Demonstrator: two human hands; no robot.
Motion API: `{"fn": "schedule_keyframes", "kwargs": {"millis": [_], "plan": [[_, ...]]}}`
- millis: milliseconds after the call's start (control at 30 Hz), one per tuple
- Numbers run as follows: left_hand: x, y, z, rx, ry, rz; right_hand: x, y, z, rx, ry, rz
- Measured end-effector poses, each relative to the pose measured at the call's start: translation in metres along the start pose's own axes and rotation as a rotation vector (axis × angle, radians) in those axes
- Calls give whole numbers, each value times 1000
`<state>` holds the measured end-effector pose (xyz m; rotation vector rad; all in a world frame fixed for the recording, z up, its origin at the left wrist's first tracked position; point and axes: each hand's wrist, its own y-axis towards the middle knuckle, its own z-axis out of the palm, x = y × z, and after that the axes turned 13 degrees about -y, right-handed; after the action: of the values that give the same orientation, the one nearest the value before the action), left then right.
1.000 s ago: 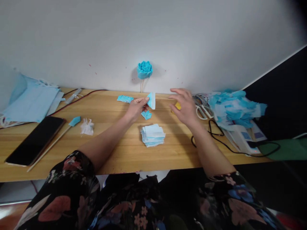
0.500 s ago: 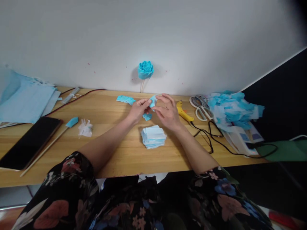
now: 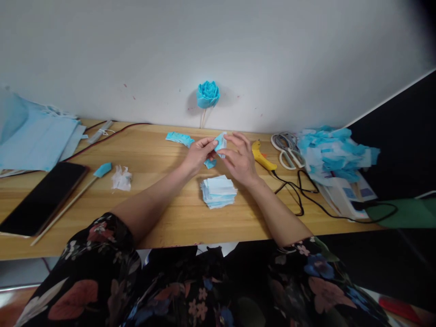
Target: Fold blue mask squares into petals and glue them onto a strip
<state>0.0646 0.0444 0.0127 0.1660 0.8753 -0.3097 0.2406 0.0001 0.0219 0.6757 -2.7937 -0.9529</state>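
A small light-blue piece of mask fabric (image 3: 221, 142) is held up between my two hands above the table. My left hand (image 3: 200, 153) pinches its left side between thumb and fingers. On its right edge the thumb and fingers of my right hand (image 3: 240, 156) are closed. Just below my hands lies another small blue piece (image 3: 210, 164), partly covered by my left fingers. A row of folded blue pieces (image 3: 179, 138) rests behind my left hand. Nearer to me sits a stack of cut pale-blue squares (image 3: 219, 192).
A blue fabric flower (image 3: 208, 94) on a stick leans at the wall. Right are a yellow glue gun (image 3: 263, 156), scissors (image 3: 289, 154) and a heap of blue scraps (image 3: 335, 152). Left are masks (image 3: 37, 136), a phone (image 3: 44, 197) and a blue-tipped stick (image 3: 68, 210).
The fabric piece between my hands now shows larger and more spread, with a pointed top. My right fingers have come down closer on its edge. The view has shifted slightly.
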Motion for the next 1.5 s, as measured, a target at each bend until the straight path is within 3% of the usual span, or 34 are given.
{"fn": "schedule_keyframes", "kwargs": {"millis": [167,367,567,867,1300,1500], "plan": [[1,1,-1,-2,30,4,-1,0,1,-12,9,15],[3,2,-6,44,16,15,-7,-1,5,-119,25,-1],[4,3,-7,21,63,33,-8,-3,13,-237,191,4],[3,2,-7,-3,62,11,-6,-6,18,-141,491,285],[2,2,-7,10,97,35,-10,-4,14,-193,434,180],[3,3,-7,21,133,61,-8,-4,16,-155,514,284]]}}
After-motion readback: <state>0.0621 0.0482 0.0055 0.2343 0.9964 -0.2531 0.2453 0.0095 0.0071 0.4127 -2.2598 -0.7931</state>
